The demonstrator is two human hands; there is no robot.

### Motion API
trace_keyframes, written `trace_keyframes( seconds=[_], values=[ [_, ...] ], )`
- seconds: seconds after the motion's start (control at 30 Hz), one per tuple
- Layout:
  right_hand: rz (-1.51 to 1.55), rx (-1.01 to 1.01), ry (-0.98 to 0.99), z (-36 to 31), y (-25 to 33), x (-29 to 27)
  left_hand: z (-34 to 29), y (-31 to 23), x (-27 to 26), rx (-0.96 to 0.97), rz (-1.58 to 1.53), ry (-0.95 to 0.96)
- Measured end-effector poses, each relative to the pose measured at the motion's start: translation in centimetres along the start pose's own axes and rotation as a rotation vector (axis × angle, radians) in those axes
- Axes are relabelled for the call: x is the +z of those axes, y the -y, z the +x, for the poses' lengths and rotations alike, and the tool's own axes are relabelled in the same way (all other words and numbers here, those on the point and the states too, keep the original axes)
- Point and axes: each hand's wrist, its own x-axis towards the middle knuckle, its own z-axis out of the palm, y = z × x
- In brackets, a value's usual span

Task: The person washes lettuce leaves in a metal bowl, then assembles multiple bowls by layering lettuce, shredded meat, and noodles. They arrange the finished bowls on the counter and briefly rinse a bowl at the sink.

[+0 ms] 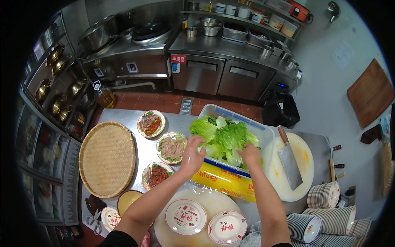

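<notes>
Green lettuce leaves (226, 136) fill the clear plastic bin (266, 138) beyond my hands. My left hand (193, 154) is at the bin's near left side, its fingers and thumb apart beside the leaves, holding nothing. Over the right part of the pile, my right hand (249, 155) has its fingers and thumb bent in on the lettuce. Its fingertips are partly among the leaves. A yellow box of plastic wrap (222, 181) lies right in front of the bin, between my forearms. Two bare white plates, a left plate (186, 217) and a right plate (227, 227), rest on a round board nearest me.
Three film-covered plates of meat, including the middle plate (171, 148), stand left of the bin. Further left lies a woven bamboo tray (107, 158), with scissors (95, 222) below. A cleaver (290, 162) rests on a round white board (302, 164). Stacked plates (323, 195) stand at right.
</notes>
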Motion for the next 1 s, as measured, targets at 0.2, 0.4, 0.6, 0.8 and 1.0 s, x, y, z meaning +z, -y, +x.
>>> trace_keyframes(
  seconds=[0.2, 0.4, 0.6, 0.8, 1.0],
  values=[
    [0.012, -0.067, -0.228, -0.9, 1.2, 0.9, -1.9, -2.2, 1.7, -0.083, -0.105, 0.064],
    [0.107, 0.050, -0.157, -0.3, 1.4, 0.4, -3.1, -1.5, 3.3, -0.329, -0.309, 0.202],
    [0.025, 0.076, -0.146, -1.6, 2.6, 0.9, -4.6, -2.0, 4.5, -0.424, -0.387, 0.233],
    [-0.038, -0.001, -0.135, -1.4, 2.3, 0.8, -4.9, -0.8, 4.6, -0.380, -0.316, 0.204],
    [-0.019, 0.120, -0.030, -0.2, -0.2, 2.2, -4.9, -2.0, 5.1, -0.441, -0.413, 0.247]
  ],
)
